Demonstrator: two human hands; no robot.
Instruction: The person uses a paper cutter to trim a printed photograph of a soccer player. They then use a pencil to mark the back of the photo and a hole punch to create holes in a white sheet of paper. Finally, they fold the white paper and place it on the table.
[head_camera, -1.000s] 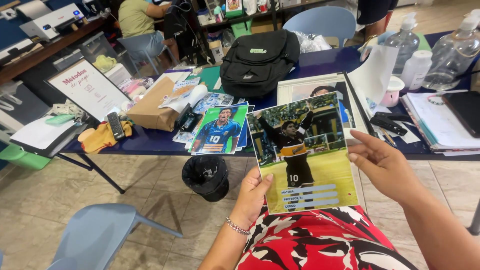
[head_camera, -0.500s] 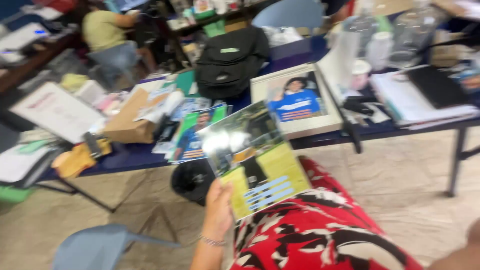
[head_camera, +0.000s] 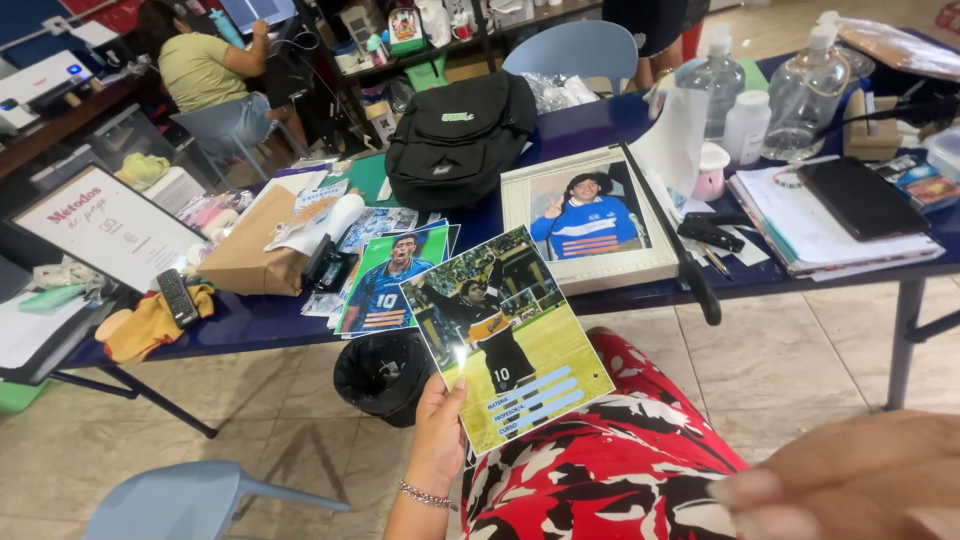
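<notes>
Left hand (head_camera: 440, 430) pinches only the lower-left corner of the glossy football print (head_camera: 505, 335). Right hand (head_camera: 850, 485), blurred at lower right, is off it, grip unclear, so the sheet may droop or slip.

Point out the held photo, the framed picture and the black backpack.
held photo (head_camera: 510, 340): head view, middle of the print.
framed picture (head_camera: 585, 215): head view, the blue shirt.
black backpack (head_camera: 455, 145): head view, front panel.

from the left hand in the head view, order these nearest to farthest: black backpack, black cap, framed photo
From the left hand:
1. black cap, just left, below the table edge
2. framed photo, up right on the table
3. black backpack, farther back on the table
</notes>
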